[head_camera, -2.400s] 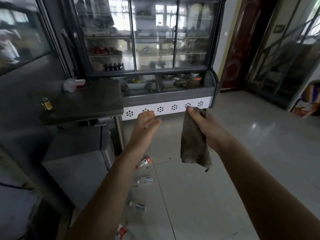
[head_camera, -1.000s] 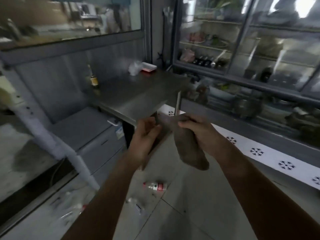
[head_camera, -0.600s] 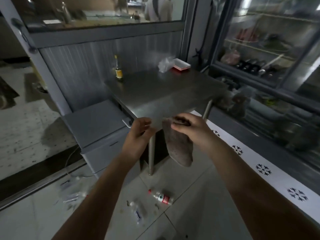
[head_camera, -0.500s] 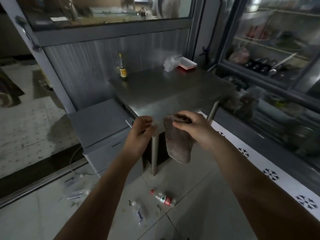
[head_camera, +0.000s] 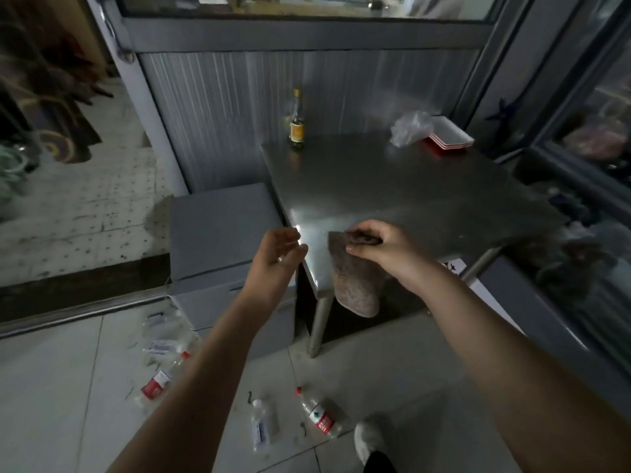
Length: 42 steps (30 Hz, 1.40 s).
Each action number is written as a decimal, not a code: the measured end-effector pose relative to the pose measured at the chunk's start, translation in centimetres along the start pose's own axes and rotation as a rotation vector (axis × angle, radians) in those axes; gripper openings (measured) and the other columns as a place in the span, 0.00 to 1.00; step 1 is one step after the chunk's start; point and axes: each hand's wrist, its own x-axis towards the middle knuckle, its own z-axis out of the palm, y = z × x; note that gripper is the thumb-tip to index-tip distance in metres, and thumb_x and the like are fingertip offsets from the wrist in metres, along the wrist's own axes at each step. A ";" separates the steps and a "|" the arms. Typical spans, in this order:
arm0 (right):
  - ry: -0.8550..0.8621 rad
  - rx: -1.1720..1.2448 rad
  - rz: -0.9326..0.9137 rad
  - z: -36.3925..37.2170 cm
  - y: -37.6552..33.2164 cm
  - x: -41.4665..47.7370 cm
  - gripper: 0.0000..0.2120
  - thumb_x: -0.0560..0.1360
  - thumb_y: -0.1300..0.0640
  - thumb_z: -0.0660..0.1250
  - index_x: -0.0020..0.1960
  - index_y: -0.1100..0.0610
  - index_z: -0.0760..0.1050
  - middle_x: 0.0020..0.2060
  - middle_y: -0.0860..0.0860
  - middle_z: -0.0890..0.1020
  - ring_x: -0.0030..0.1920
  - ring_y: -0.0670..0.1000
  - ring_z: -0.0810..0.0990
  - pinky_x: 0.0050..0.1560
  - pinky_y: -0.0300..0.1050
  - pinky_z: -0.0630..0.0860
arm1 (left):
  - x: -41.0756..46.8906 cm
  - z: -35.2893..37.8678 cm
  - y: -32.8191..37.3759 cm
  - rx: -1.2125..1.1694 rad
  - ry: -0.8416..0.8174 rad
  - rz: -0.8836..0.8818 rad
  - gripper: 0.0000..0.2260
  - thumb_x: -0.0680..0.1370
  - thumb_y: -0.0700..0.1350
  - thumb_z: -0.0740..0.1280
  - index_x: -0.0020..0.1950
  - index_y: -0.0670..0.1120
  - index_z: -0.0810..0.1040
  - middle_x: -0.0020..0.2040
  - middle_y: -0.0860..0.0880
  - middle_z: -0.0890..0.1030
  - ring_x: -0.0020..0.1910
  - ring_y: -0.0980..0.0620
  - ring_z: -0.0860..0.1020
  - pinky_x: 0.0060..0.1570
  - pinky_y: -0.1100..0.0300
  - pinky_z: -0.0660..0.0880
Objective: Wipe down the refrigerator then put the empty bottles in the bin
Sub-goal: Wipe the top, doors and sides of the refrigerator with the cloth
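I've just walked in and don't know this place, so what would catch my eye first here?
Probably the two bare arms reaching forward: the right hand pinches a brown cloth that droops over the near edge of a steel table, while the left hand hovers open beside it. Next, the plastic bottles scattered on the tiled floor below, and a lone glass bottle standing at the table's far corner.

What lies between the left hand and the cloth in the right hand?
Only the bare corner of the steel table, seen in the head view, between left hand and cloth.
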 end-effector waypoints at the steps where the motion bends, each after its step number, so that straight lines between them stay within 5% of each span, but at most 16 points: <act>1: -0.032 0.008 -0.004 -0.4 0.8 1.4 0.11 0.69 0.63 0.73 0.46 0.50 0.77 0.43 0.43 0.80 0.46 0.42 0.78 0.47 0.34 0.73 | 0.7 0.6 -0.5 -0.001 0.022 -0.010 0.10 0.77 0.39 0.64 0.57 0.46 0.72 0.57 0.47 0.76 0.57 0.49 0.75 0.58 0.54 0.73; 6: -0.299 -0.006 -0.013 -2.0 4.5 7.7 0.12 0.68 0.64 0.74 0.44 0.50 0.77 0.43 0.46 0.81 0.48 0.46 0.79 0.54 0.44 0.75 | 3.5 4.2 -3.1 -0.073 0.239 -0.078 0.10 0.76 0.37 0.65 0.52 0.49 0.73 0.52 0.50 0.78 0.55 0.51 0.76 0.55 0.56 0.74; 14: -0.528 0.037 0.054 -1.0 8.5 15.1 0.11 0.70 0.62 0.73 0.52 0.59 0.78 0.43 0.50 0.80 0.44 0.44 0.78 0.42 0.30 0.75 | 5.4 6.2 -5.9 -0.084 0.437 -0.148 0.10 0.76 0.36 0.65 0.51 0.50 0.73 0.51 0.49 0.78 0.52 0.53 0.77 0.55 0.56 0.74; 16: -0.505 -0.076 0.025 0.3 10.1 17.2 0.10 0.72 0.59 0.71 0.52 0.58 0.77 0.45 0.51 0.80 0.46 0.46 0.77 0.43 0.35 0.74 | 6.2 6.3 -6.6 -0.074 0.459 -0.169 0.09 0.76 0.35 0.64 0.51 0.49 0.72 0.51 0.49 0.77 0.53 0.51 0.76 0.55 0.56 0.74; 21: -0.489 -0.796 -0.336 1.5 13.6 20.1 0.06 0.78 0.53 0.61 0.52 0.55 0.72 0.47 0.52 0.78 0.45 0.52 0.75 0.43 0.46 0.71 | 7.4 5.8 -8.5 0.029 0.453 -0.227 0.09 0.76 0.38 0.65 0.54 0.47 0.72 0.56 0.46 0.77 0.56 0.51 0.76 0.56 0.56 0.73; 27: -0.452 -0.346 -0.314 2.9 12.3 20.8 0.04 0.76 0.57 0.66 0.50 0.55 0.75 0.43 0.44 0.77 0.46 0.45 0.75 0.40 0.29 0.66 | 8.5 5.0 -9.9 0.046 0.471 -0.281 0.11 0.77 0.38 0.64 0.58 0.44 0.71 0.57 0.47 0.76 0.57 0.51 0.75 0.56 0.57 0.74; 35: -0.378 -0.686 -0.317 3.1 14.2 22.3 0.22 0.72 0.44 0.68 0.62 0.53 0.72 0.58 0.53 0.69 0.59 0.52 0.69 0.55 0.46 0.65 | 10.4 5.0 -11.2 0.046 0.453 -0.298 0.10 0.76 0.38 0.65 0.56 0.47 0.71 0.55 0.51 0.77 0.56 0.54 0.76 0.57 0.57 0.73; 42: -0.265 -0.844 -0.360 2.9 15.6 21.1 0.19 0.74 0.40 0.63 0.59 0.49 0.76 0.60 0.50 0.73 0.60 0.56 0.65 0.54 0.49 0.61 | 10.3 5.8 -11.7 0.066 0.442 -0.344 0.09 0.77 0.39 0.64 0.53 0.51 0.71 0.54 0.52 0.76 0.54 0.54 0.76 0.59 0.53 0.73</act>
